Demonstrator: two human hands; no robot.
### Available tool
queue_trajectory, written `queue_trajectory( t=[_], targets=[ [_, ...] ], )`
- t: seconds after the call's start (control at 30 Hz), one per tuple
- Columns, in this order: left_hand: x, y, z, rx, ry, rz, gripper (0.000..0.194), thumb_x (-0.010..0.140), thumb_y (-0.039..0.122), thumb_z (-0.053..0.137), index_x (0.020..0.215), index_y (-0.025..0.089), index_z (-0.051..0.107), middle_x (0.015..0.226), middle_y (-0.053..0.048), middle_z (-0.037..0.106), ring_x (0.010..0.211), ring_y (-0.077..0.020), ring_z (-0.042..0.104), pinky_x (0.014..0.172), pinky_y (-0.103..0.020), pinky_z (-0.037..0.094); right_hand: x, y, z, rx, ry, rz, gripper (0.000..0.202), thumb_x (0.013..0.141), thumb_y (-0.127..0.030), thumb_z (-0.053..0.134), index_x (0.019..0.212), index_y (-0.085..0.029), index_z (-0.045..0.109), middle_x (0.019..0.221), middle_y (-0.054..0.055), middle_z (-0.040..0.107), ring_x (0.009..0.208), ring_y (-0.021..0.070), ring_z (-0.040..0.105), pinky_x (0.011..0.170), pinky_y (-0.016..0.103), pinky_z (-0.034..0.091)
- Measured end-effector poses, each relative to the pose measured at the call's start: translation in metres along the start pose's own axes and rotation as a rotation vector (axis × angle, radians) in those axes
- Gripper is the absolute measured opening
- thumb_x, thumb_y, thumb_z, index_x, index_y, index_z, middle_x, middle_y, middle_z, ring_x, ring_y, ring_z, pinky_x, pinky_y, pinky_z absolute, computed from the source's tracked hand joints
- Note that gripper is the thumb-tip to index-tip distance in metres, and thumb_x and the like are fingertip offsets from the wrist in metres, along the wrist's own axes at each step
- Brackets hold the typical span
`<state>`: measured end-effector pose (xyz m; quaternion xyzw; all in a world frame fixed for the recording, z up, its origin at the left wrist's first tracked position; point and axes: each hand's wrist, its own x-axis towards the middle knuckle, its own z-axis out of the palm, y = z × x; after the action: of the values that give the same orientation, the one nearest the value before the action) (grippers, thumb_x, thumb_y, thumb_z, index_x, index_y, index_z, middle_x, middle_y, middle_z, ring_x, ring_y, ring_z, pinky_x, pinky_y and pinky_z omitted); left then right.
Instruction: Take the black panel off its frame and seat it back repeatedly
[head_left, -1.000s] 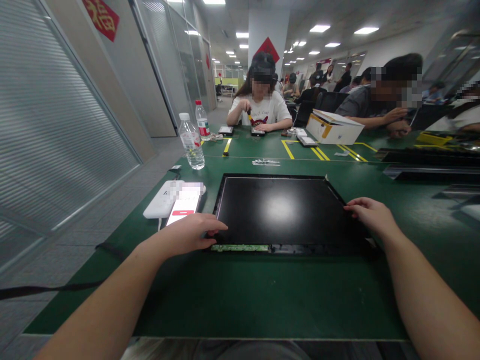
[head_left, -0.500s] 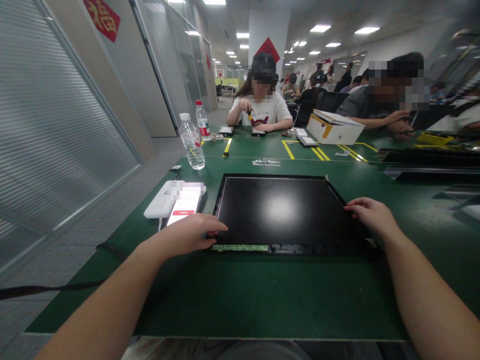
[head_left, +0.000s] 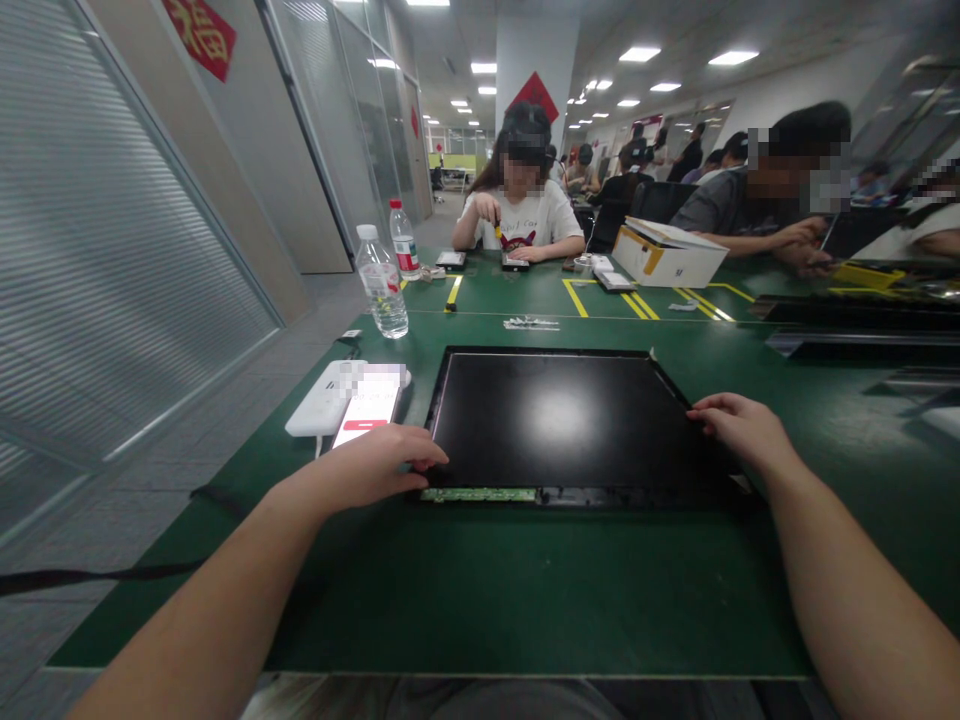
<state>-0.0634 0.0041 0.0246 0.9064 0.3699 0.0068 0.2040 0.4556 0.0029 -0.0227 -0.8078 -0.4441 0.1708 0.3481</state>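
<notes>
A black display panel (head_left: 555,425) lies flat on the green table (head_left: 525,590), its glossy face up and reflecting a light. Along its near edge a green circuit strip (head_left: 480,495) shows at the left. My left hand (head_left: 394,460) is at the panel's near left corner, its fingers curled on the edge. On the right side edge, my right hand (head_left: 731,425) pinches the frame between thumb and fingers. A lit phone (head_left: 371,400) lies just beyond my left hand, against a white device (head_left: 319,405).
Two water bottles, one white-capped (head_left: 384,290) and one red-capped (head_left: 405,245), stand at the back left. A white box (head_left: 667,260) sits at the far side. Dark strips (head_left: 862,347) lie at right. Across the table a person (head_left: 525,205) works; another sits at right.
The fingers of my left hand have drawn slightly closer together at the panel's corner. My right hand keeps its place, and the panel has not visibly moved.
</notes>
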Motion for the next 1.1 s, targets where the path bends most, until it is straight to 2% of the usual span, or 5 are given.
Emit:
queue_trajectory(
  t=[0.37, 0.63, 0.87, 1.1],
  targets=[
    [0.0000, 0.0040, -0.0002, 0.011, -0.005, -0.008, 0.028, 0.090, 0.015, 0.063, 0.114, 0.024, 0.074, 0.111, -0.006, 0.077, 0.098, -0.0237, 0.074, 0.083, -0.032, 0.055, 0.0009, 0.0026, 0.0018, 0.036, 0.022, -0.020, 0.013, 0.069, -0.027, 0.064, 0.077, -0.023, 0.073, 0.080, 0.006, 0.077, 0.064, 0.0196, 0.065, 0.070, 0.036, 0.053],
    [0.0002, 0.0067, -0.0008, 0.025, -0.024, 0.007, 0.025, 0.090, 0.011, 0.062, 0.109, 0.022, 0.075, 0.109, -0.006, 0.076, 0.097, -0.0229, 0.074, 0.081, -0.031, 0.055, 0.0038, 0.0062, 0.0018, 0.045, 0.004, -0.004, 0.018, 0.069, -0.025, 0.061, 0.082, -0.022, 0.073, 0.088, 0.007, 0.079, 0.065, 0.0181, 0.065, 0.070, 0.034, 0.052],
    [-0.0003, 0.0082, -0.0003, 0.017, -0.009, 0.012, 0.028, 0.089, 0.010, 0.061, 0.110, 0.023, 0.075, 0.111, -0.006, 0.077, 0.099, -0.0234, 0.074, 0.081, -0.031, 0.055, 0.0043, 0.0042, 0.0028, 0.012, 0.031, -0.029, 0.014, 0.067, -0.028, 0.064, 0.076, -0.023, 0.074, 0.074, 0.005, 0.075, 0.063, 0.0189, 0.065, 0.067, 0.034, 0.051],
    [0.0006, 0.0085, -0.0004, 0.040, -0.007, 0.020, 0.019, 0.088, 0.006, 0.062, 0.093, 0.022, 0.072, 0.100, -0.004, 0.074, 0.090, -0.0210, 0.072, 0.079, -0.029, 0.052, 0.0013, 0.0002, 0.0015, 0.012, 0.010, 0.004, 0.013, 0.070, -0.025, 0.064, 0.079, -0.022, 0.073, 0.078, 0.006, 0.075, 0.067, 0.0198, 0.066, 0.073, 0.036, 0.052]
  ],
)
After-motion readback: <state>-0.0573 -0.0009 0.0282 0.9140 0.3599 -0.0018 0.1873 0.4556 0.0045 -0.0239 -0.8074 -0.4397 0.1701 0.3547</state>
